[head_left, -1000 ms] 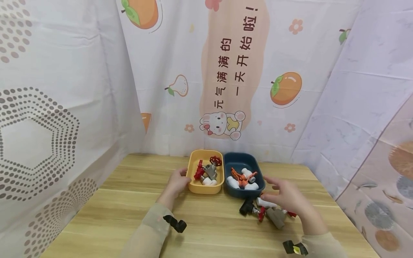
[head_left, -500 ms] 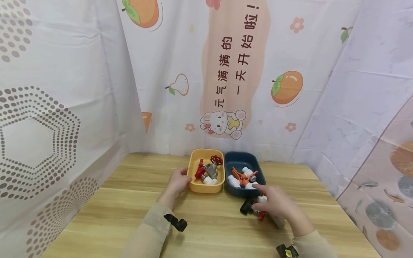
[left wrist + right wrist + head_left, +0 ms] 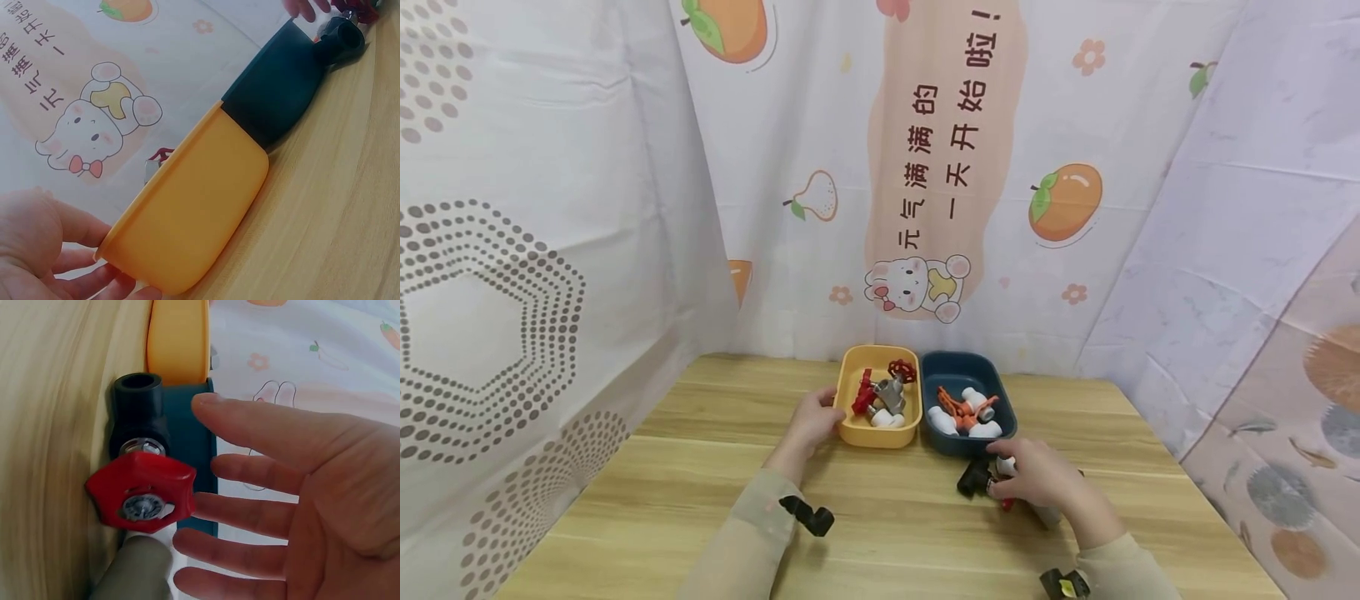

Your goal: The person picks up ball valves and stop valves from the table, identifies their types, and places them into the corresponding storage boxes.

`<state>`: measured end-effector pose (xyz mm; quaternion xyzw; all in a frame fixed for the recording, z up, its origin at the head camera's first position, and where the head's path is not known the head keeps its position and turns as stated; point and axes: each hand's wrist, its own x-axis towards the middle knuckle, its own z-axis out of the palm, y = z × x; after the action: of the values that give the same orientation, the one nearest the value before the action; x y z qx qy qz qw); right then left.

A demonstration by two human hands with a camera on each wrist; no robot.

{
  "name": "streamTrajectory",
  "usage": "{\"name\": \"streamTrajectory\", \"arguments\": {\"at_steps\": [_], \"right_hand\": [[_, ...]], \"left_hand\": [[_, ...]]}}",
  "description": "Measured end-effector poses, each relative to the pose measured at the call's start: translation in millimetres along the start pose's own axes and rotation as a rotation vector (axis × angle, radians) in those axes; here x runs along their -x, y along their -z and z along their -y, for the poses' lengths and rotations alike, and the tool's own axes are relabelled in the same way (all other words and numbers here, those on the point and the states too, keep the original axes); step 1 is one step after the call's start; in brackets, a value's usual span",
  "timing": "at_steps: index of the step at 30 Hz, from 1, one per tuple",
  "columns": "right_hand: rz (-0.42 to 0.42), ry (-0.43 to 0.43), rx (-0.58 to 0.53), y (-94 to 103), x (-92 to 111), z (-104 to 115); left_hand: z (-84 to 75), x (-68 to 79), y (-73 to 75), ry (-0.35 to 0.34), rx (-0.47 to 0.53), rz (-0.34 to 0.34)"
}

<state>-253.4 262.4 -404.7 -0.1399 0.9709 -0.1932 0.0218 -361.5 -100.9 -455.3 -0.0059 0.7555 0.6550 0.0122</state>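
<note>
My left hand (image 3: 812,418) rests its fingers against the left wall of a yellow bin (image 3: 194,200). Inside this bin lie grey, white and red valves (image 3: 891,396). My right hand (image 3: 1037,471) is spread over valves on the table, fingers extended, holding nothing. Closest to it is a black valve (image 3: 137,412) with a red hexagonal handle (image 3: 144,494), lying in front of the dark blue bin (image 3: 970,448). A grey valve (image 3: 134,569) lies beside it, partly hidden by the hand in the head view. White valves with orange handles (image 3: 966,412) sit in the blue bin.
Both bins stand side by side on the wooden table (image 3: 880,525), near a printed curtain (image 3: 820,275) at the back. More curtain hangs at left and right. A black camera mount (image 3: 808,517) is strapped to the left wrist, another (image 3: 1065,585) to the right.
My right hand has moved left and slightly down, from beside the blue bin's right side to over the black valve. My left hand has stayed at the yellow bin.
</note>
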Motion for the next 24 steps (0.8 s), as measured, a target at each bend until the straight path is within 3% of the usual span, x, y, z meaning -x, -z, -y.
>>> {"name": "streamTrajectory", "arguments": {"at_steps": [12, 24], "right_hand": [[0.044, 0.058, -0.059, 1.8, 2.4, -6.6], [0.08, 0.059, -0.059, -0.5, 2.2, -10.7]], "left_hand": [[0.4, 0.2, 1.5, 0.002, 0.002, 0.003], [-0.5, 0.6, 1.5, 0.0, -0.008, 0.003]]}}
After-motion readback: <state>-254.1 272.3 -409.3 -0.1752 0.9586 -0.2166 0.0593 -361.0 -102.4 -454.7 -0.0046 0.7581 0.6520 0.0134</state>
